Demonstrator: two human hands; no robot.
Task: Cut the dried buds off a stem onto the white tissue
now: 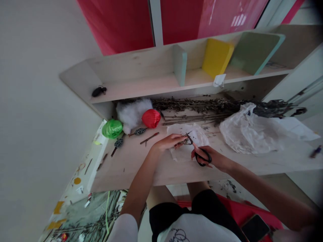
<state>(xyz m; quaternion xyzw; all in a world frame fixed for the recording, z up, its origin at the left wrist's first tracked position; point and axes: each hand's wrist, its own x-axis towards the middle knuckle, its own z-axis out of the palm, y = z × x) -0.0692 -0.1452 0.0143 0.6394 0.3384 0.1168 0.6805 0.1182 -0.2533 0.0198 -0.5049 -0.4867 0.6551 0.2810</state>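
Neatly, a dried sprig (pixel 184 143) was pinched in the left hand (pixel 168 142), close to black-handled scissors (pixel 203 157) gripped by the right hand (pixel 214 158), above white paper (pixel 196 136)

No words or numbers can be read here. The white shirt (pixel 199 228) has black curly lines on its front, but they are cut off, and I cannot read them. The little white paper (pixel 219 80) on the shelf (pixel 141 88) shows no clear writing. The phone (pixel 255 228) is dark, with nothing to read on it.
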